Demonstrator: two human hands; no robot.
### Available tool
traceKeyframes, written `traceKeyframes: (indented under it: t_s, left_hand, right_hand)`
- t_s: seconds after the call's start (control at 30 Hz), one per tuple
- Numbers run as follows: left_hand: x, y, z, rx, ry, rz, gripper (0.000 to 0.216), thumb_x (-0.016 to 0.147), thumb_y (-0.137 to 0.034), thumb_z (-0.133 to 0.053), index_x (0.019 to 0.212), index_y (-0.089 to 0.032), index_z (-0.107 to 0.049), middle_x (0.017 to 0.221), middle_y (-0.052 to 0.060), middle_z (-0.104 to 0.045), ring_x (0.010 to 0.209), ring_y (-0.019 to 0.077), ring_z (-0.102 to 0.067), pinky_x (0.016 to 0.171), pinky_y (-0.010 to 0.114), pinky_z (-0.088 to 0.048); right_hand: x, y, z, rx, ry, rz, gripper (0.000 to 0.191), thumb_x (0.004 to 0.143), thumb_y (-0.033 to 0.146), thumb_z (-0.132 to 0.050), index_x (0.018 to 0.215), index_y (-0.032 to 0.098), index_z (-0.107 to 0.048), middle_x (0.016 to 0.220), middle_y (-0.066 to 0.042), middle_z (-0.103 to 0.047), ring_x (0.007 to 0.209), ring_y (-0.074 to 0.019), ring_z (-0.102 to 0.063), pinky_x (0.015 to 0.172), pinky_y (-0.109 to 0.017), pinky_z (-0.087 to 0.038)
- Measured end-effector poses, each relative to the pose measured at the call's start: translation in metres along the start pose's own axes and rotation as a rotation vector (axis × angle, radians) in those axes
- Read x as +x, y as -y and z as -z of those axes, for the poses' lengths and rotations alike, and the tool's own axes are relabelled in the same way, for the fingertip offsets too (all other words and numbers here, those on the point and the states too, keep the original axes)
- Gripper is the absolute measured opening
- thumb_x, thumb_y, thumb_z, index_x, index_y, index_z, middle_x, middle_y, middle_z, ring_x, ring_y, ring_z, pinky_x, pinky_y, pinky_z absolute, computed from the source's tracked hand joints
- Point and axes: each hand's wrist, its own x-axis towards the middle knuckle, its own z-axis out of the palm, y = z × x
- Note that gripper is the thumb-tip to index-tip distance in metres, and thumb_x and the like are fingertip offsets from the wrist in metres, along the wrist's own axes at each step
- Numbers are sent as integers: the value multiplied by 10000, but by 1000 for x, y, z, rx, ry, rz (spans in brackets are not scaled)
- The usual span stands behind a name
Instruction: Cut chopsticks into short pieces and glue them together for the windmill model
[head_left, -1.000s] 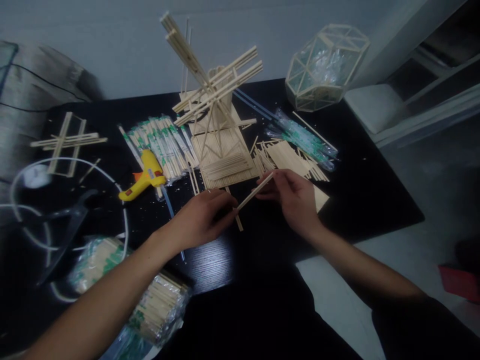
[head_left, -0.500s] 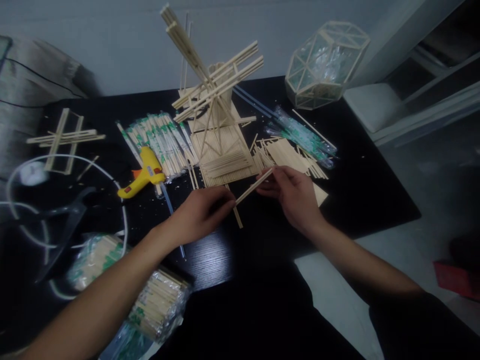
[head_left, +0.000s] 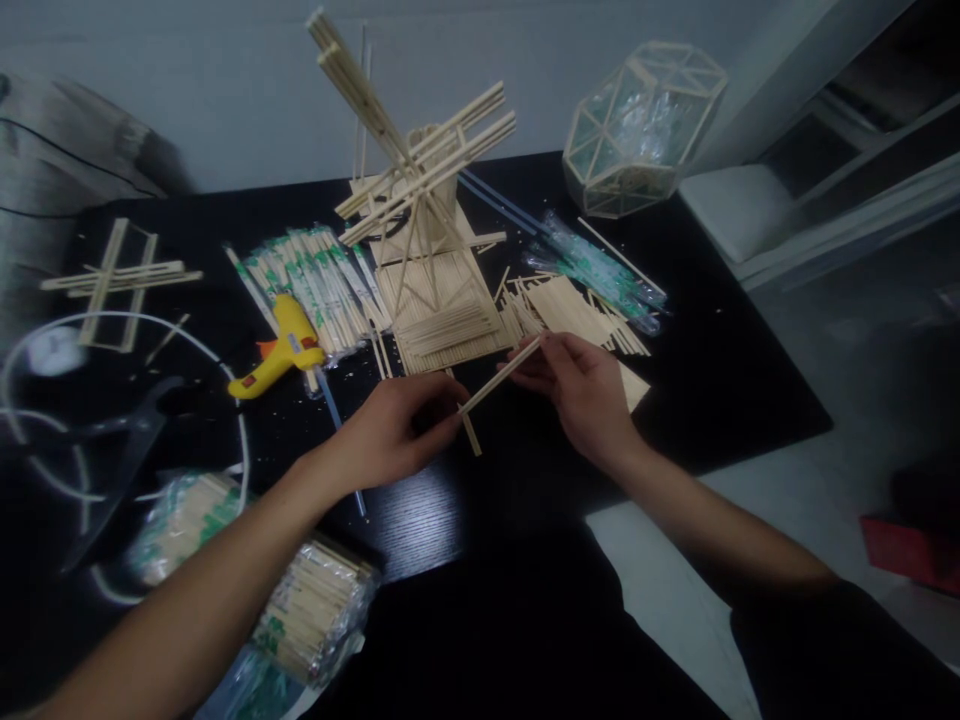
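Observation:
My left hand (head_left: 394, 432) and my right hand (head_left: 581, 385) each pinch one end of a short wooden stick (head_left: 498, 376), held slanted just above the black table (head_left: 720, 370). Another loose stick (head_left: 470, 434) lies on the table under it. Straight behind my hands stands a windmill model made of chopsticks (head_left: 420, 200), with crossed blades on a slatted base. A heap of cut sticks (head_left: 574, 310) lies just past my right hand.
A yellow glue gun (head_left: 283, 345) lies left of the model beside wrapped chopsticks (head_left: 315, 280). Further chopstick packs (head_left: 315, 610) sit near my left forearm. A stick cross frame (head_left: 116, 280) and white cable (head_left: 45, 360) are far left. A faceted stick-frame polyhedron (head_left: 641, 125) stands at back right.
Both hands keep hold of the stick and have shifted a little to the left and upward in the picture. Nothing was let go or picked up.

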Motion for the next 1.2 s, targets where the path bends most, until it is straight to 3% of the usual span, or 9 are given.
traceKeyframes:
  t_s: [0.2, 0.4, 0.63, 0.83, 0.93, 1.2]
  left_hand:
    - [0, -3, 1, -15, 22, 1, 169, 930, -229, -590, 1058, -176, -686, 816, 3, -686, 717, 131, -614, 652, 244, -471]
    - [2, 4, -3, -9, -24, 32, 264, 997, -409, -585, 917, -177, -683, 679, -30, -615, 598, 97, -525, 577, 214, -411]
    - [3, 7, -3, 52, -68, 43, 275, 1031, -391, -534, 907, -177, -653, 667, -31, -595, 581, 96, -496, 561, 216, -389]
    - [3, 4, -2, 66, -70, 38, 278, 1031, -385, -530, 896, -173, -650, 660, -37, -583, 575, 92, -479, 569, 218, -385]
    - [2, 3, -1, 67, -77, 39, 281, 1035, -387, -521, 900, -175, -644, 671, -39, -585, 583, 94, -490, 572, 215, -389]
    - [4, 5, -1, 103, -129, 20, 278, 1050, -387, -491, 906, -181, -611, 686, -32, -591, 595, 105, -528, 582, 217, -401]
  right_hand:
    - [-3, 1, -2, -43, -2, 48, 386, 898, 595, -697, 929, 210, -710, 915, -37, -772, 878, -204, -789, 865, -392, -665]
    - [-6, 2, -3, -51, -2, 55, 361, 902, 573, -704, 935, 214, -712, 925, -36, -772, 885, -198, -783, 877, -398, -662]
    - [-7, 2, -4, -25, 1, 38, 358, 911, 583, -684, 933, 228, -729, 949, -27, -765, 922, -190, -770, 902, -403, -664]
    - [-8, -1, -5, -11, 47, 23, 287, 735, 388, -905, 918, 218, -763, 893, -4, -784, 871, -175, -777, 900, -364, -664]
    - [-5, 1, -1, -15, 85, -21, 268, 740, 368, -898, 887, 186, -769, 847, -27, -795, 800, -189, -789, 850, -378, -675]
    - [5, 12, 18, -186, -84, 172, 200, 735, 318, -900, 840, 210, -768, 772, -15, -781, 713, -185, -764, 697, -341, -666]
